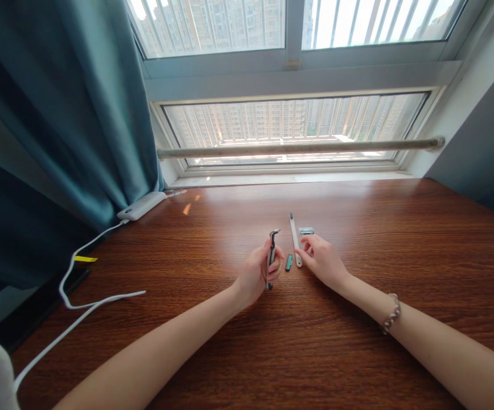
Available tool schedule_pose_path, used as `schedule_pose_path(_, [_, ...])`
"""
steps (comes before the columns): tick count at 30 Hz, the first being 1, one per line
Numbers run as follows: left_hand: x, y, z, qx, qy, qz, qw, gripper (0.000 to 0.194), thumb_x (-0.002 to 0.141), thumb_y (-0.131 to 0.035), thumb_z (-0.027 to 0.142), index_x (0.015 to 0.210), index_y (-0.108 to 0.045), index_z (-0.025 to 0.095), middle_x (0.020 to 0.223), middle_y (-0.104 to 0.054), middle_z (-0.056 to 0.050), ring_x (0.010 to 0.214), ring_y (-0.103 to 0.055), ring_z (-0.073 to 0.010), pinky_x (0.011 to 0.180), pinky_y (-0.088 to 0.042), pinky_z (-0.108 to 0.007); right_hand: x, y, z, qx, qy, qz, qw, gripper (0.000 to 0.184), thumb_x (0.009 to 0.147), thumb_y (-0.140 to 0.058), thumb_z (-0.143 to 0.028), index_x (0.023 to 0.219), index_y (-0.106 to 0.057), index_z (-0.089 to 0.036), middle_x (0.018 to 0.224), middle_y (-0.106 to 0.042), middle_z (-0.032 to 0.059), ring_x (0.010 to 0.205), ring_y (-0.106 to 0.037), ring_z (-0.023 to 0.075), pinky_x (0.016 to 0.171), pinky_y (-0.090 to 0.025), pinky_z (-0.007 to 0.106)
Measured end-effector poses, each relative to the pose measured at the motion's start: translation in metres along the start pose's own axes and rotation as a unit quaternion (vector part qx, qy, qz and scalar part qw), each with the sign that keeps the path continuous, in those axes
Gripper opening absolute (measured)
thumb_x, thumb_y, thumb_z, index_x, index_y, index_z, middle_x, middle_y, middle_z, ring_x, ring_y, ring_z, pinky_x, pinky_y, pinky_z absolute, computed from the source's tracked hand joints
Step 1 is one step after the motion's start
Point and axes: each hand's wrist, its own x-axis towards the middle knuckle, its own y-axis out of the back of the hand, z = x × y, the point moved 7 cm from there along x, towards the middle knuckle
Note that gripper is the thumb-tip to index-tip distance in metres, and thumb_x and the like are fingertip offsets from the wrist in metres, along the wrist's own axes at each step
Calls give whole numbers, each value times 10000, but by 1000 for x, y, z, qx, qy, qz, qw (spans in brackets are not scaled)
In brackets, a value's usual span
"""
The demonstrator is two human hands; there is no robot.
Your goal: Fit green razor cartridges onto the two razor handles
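My left hand [256, 272] is closed around the dark-and-silver handle of a razor [271, 256], held upright with its head at the top. To the right, a slim white brush [293, 236] with a dark tip lies lengthwise on the table. My right hand [321, 262] hovers at the brush's lower end, thumb and index finger apart, the thumb over or touching its handle. Between the hands lies a small green-and-black razor cartridge [288, 262]. Just beyond my right fingers sits a small clear case [306, 231] with dark and green parts, its near side partly hidden.
A brown wood-grain table [187, 341] reaches to the window, where a rail [298, 149] crosses. On the left are a white power strip [142, 206], a white cable [65, 279], a yellow tag [85, 259] and a blue curtain [89, 102].
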Motion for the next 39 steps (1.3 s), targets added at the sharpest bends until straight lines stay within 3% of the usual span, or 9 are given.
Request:
schedule_pose_path(5, [1, 9, 6, 183, -86, 32, 979, 241, 814, -463, 412, 799, -462, 171, 499, -369, 77, 403, -303, -50, 419, -228, -187, 1, -5, 6, 22, -19, -12, 1000, 179, 709, -574, -255, 859, -561, -158, 680, -591, 8, 594, -523, 137, 594, -389, 245])
schedule_pose_path(9, [-5, 8, 19, 389, -183, 45, 902, 209, 835, -449, 345, 816, -525, 152, 593, -446, 38, 526, -386, -73, 512, -306, -198, 1, -8, 8, 38, -45, -15, 998, 102, 644, -560, -190, 734, -596, -160, 587, -577, -1, 547, -514, 135, 558, -372, 243])
schedule_pose_path(12, [-10, 3, 24, 463, -237, 29, 854, 195, 844, -435, 306, 846, -551, 149, 644, -490, 20, 568, -409, -81, 555, -327, -201, 3, -3, 1, 61, -53, -23, 996, 52, 614, -556, -201, 642, -577, -162, 561, -564, -5, 521, -506, 131, 508, -356, 231])
schedule_pose_path(18, [-17, -1, 24, 515, -281, 29, 810, 199, 859, -402, 272, 920, -548, 151, 683, -526, 9, 596, -427, -89, 582, -339, -196, -10, 38, -11, 101, -24, 22, 994, 75, 755, -436, -229, 695, -451, -186, 533, -433, -49, 469, -417, 95, 467, -322, 205])
schedule_pose_path(21, [-18, 1, 24, 539, -284, 56, 791, 202, 856, -405, 272, 928, -554, 155, 644, -511, 23, 561, -412, -86, 564, -327, -196, -29, 54, -3, 53, 55, 57, 995, 155, 848, -388, -278, 725, -428, -192, 504, -393, -52, 446, -388, 101, 486, -311, 223])
schedule_pose_path(25, [-19, 4, 25, 556, -281, 90, 777, 204, 851, -410, 276, 921, -562, 158, 586, -461, 41, 514, -382, -82, 531, -302, -197, -48, 50, 15, -5, 135, 9, 991, 144, 890, -330, -255, 876, -458, -189, 641, -498, -2, 545, -472, 125, 547, -343, 230])
schedule_pose_path(29, [-20, 5, 25, 560, -283, 92, 773, 177, 844, -422, 267, 873, -555, 153, 536, -378, 58, 473, -329, -77, 500, -275, -199, -49, 51, 24, -35, 134, 7, 990, 189, 892, -339, -303, 797, -458, -190, 552, -438, -27, 483, -436, 120, 515, -316, 228])
schedule_pose_path(34, [-21, 1, 25, 563, -302, 66, 767, 129, 830, -440, 222, 861, -547, 156, 532, -370, 59, 468, -324, -74, 492, -273, -196, -50, 49, 15, -51, 191, -16, 980, 265, 891, -312, -326, 751, -481, -178, 579, -470, -1, 514, -452, 126, 527, -310, 228])
schedule_pose_path(39, [-28, -12, 28, 546, -360, 3, 757, 110, 810, -452, 168, 868, -545, 158, 620, -510, 23, 496, -384, -68, 510, -305, -183, -47, 51, 21, -111, 143, 22, 983, 327, 885, -342, -332, 601, -421, -188, 512, -419, -17, 463, -406, 114, 505, -276, 229])
